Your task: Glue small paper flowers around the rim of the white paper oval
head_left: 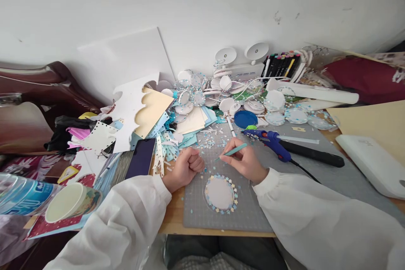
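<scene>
Your lower-centre disc [220, 193] looks mostly star-edged, your left hand [187, 165] fisted, right hand [248, 163] gripping a teal tool [237, 149].

Left hand [189, 163] balled up, palm hidden; can't tell if anything's inside. Right hand [245, 163] covers part of the slim teal tool [237, 149]; working tip too small to make out. Scattered pale blue and white paper bits [210, 141]: too tiny to count. Print on white rectangular box [249, 68] unreadable. Clear plastic bottle with blue label [28, 194] cut by left edge, dark red cloth bundle [357, 78] by right. Both white fabric sleeves [126, 206] run out of frame.
</scene>
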`<state>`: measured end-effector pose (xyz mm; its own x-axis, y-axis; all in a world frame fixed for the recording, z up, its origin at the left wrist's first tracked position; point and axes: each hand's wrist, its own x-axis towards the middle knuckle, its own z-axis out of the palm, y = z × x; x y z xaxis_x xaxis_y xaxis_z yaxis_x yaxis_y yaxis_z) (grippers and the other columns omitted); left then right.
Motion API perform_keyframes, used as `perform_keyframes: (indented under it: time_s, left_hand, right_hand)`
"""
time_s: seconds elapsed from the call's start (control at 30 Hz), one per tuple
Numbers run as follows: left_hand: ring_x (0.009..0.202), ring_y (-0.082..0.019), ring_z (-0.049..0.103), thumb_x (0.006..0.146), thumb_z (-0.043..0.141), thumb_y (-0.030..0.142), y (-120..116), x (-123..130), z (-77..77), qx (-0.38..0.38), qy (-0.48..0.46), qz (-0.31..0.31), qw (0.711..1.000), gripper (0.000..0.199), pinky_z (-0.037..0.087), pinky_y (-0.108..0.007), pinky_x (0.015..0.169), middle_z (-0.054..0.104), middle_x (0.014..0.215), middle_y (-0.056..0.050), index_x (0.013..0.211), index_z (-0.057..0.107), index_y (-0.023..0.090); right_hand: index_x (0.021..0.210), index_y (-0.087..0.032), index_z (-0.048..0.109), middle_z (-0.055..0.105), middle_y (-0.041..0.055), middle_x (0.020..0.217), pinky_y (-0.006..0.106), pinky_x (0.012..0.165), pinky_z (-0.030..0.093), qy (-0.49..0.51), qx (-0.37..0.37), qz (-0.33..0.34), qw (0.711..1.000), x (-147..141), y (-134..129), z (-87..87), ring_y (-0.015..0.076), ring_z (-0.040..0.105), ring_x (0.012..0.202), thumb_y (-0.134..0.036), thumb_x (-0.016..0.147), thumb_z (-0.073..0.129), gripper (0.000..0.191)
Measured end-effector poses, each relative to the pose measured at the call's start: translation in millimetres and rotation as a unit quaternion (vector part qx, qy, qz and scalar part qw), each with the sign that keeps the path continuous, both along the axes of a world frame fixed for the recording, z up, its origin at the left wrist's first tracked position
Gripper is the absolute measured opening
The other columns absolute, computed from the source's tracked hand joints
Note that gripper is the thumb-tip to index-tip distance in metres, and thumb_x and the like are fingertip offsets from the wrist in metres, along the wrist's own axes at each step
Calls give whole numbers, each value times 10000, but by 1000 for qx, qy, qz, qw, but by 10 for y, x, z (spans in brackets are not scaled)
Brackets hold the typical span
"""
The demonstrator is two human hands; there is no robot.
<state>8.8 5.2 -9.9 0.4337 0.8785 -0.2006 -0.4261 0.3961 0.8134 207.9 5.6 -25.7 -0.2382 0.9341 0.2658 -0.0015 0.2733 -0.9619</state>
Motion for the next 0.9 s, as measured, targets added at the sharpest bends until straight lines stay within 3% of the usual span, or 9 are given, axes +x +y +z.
perform_keyframes:
  time_s: [0.33,0.9]
  left_hand:
    - [361,-50,99,718,587,339,5,-25,-71,1,-32,-22,999,587,152,-255,437,78,377,77,452,90,178]
    - [373,-51,87,737,569,301,11,-20,-46,-3,-62,-34,998,576,108,-276,445,82,382,77,445,89,177]
  right_hand:
    - [723,-222,483,537,2,687,290,536,387,7,-33,15,999,-10,14,25,148,489,594,-405,777,684,277]
    - [761,-227,458,514,-5,720,290,572,374,30,-40,23,999,19,38,-16,149,482,630,-349,822,652,237]
